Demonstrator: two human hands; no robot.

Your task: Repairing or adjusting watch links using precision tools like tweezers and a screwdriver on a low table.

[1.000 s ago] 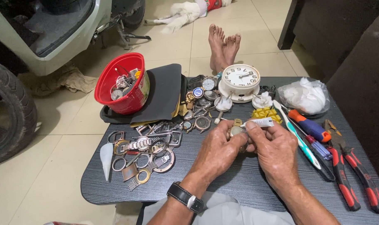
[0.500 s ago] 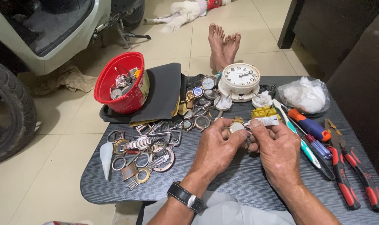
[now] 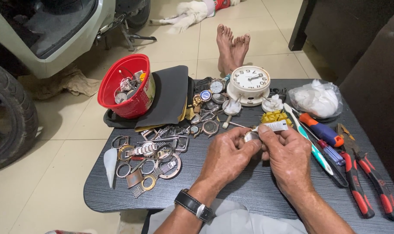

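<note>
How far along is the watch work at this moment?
Mid-step. Done: parts lie sorted out, with watch cases and rings spread at the table's left. In hand: the left hand holds a small round watch piece while the right hand holds a small white tube at it. Left: the screwdrivers and pliers lie untouched.

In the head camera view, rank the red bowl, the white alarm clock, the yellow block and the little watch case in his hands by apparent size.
1. red bowl
2. white alarm clock
3. yellow block
4. watch case, mostly hidden by the left hand and right hand, so its rank against the block is unsure.
</note>
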